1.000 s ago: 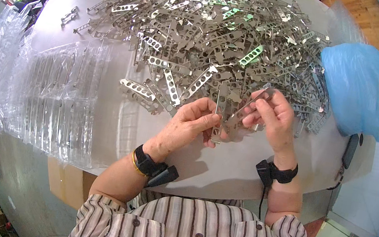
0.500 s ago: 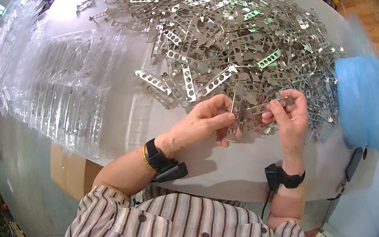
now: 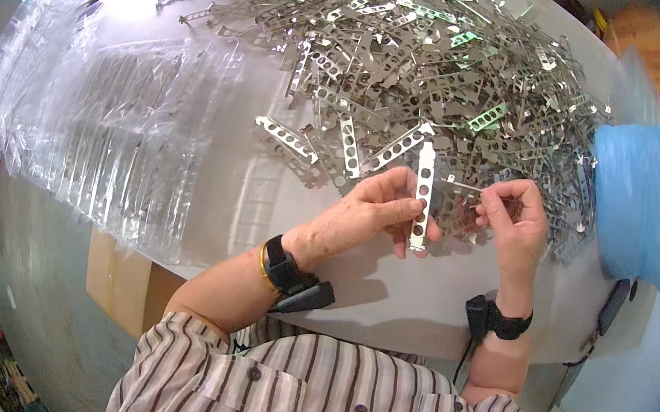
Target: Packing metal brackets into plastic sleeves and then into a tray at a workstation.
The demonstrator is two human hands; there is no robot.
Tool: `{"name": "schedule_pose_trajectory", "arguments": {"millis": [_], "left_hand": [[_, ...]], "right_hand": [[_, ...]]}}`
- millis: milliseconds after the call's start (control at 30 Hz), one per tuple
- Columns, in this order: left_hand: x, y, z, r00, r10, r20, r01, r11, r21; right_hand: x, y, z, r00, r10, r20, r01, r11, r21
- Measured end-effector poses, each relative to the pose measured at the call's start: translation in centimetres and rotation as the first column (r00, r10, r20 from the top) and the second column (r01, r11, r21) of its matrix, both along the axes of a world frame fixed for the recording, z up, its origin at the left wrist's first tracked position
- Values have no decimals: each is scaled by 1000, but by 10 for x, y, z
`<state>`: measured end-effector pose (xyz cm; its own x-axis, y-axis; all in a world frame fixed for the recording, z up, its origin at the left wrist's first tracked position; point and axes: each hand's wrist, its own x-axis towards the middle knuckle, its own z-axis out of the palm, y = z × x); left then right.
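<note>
My left hand pinches a slim metal bracket between thumb and fingers. The bracket stands lengthwise away from me, its face with a row of round holes turned up. To its right, my right hand grips the end of a second metal strip, seen nearly edge-on and pointing toward the first; its shape is partly unclear. Just beyond both hands spreads a big heap of similar perforated brackets, some loose at its near left edge.
Clear plastic sleeves with strips inside lie on the left of the pale table. A blue plastic bag sits at the right edge. A cardboard box stands below the table's left front; a round wooden top is at the far right.
The bracket in my left hand has turned from edge-on to showing its holed face. My right hand's strip has tilted to nearly edge-on. The whole view has shifted slightly.
</note>
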<state>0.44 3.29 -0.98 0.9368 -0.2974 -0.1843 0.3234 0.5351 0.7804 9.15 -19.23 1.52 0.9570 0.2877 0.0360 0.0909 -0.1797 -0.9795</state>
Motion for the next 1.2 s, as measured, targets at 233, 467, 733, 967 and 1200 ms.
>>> {"name": "schedule_pose_trajectory", "arguments": {"millis": [233, 467, 733, 967, 1200], "left_hand": [[1, 1, 0, 999, -36, 13, 36, 999, -23], [1, 0, 3, 999, -43, 29, 42, 999, 9], [1, -1, 1, 996, -57, 73, 57, 998, 1], [1, 0, -1, 995, -56, 85, 55, 998, 18], [2, -1, -3, 993, -73, 91, 73, 997, 5]], "right_hand": [[-2, 2, 0, 1000, 17, -1, -17, 997, -79], [-1, 1, 1, 1000, 30, -2, -30, 995, -98], [-2, 2, 0, 999, 45, 13, -43, 990, -137], [-4, 3, 5, 998, 54, 30, -47, 982, -184], [-3, 0, 2, 993, 69, 99, -45, 973, -228]]}}
